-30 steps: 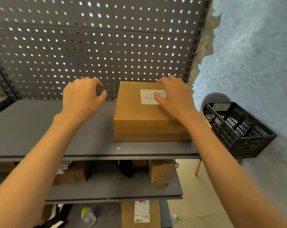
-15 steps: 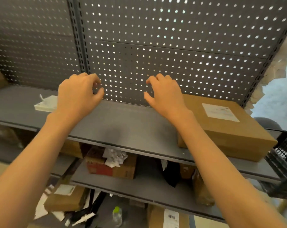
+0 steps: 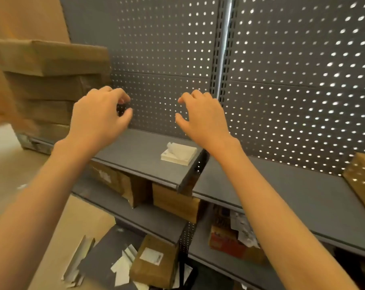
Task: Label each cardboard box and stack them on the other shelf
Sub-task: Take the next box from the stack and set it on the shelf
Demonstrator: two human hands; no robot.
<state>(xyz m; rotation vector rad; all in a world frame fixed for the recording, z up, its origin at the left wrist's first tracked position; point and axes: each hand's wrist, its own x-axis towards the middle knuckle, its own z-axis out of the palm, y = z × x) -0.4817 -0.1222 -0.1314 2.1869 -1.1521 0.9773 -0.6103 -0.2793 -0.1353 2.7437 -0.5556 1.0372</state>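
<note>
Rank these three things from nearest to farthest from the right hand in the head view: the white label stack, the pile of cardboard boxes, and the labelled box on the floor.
From the right hand:
1. White label stack, just below the hand on the left shelf.
2. Pile of cardboard boxes, far left, beyond the left hand.
3. Labelled box on the floor, low down, under the shelves.

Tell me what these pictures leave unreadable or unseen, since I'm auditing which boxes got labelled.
All in the head view:
- Labelled box: cut off by the right edge, its top out of frame.
- Stack of boxes: motion-blurred and seen side-on, so no tops show.
- Label pad: print too small to read.
- Floor box: sticker text too small.
- Left hand and right hand: seen from behind, palms hidden.
</note>
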